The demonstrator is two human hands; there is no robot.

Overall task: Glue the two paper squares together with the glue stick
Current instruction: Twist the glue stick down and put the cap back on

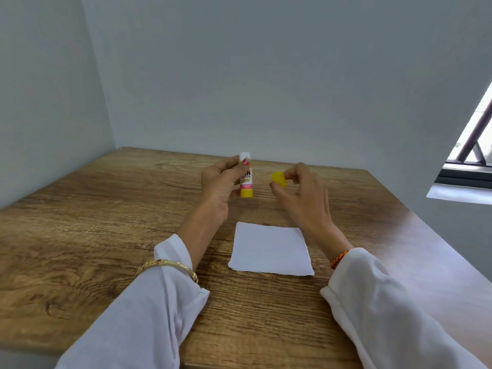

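My left hand (219, 186) holds the glue stick (246, 179) upright above the table, its white glue tip bare at the top and its yellow base at the bottom. My right hand (302, 194) pinches the yellow cap (279, 179) a short way to the right of the stick, apart from it. White paper (271, 249) lies flat on the wooden table (106, 235) below and between my hands; it looks like one square, and I cannot tell whether a second lies under it.
Grey walls close the table at the back and left. A window with a sill (463, 193) is at the right. The table's right edge runs diagonally past my right sleeve (386, 302). A gold bangle (167, 265) sits on my left wrist.
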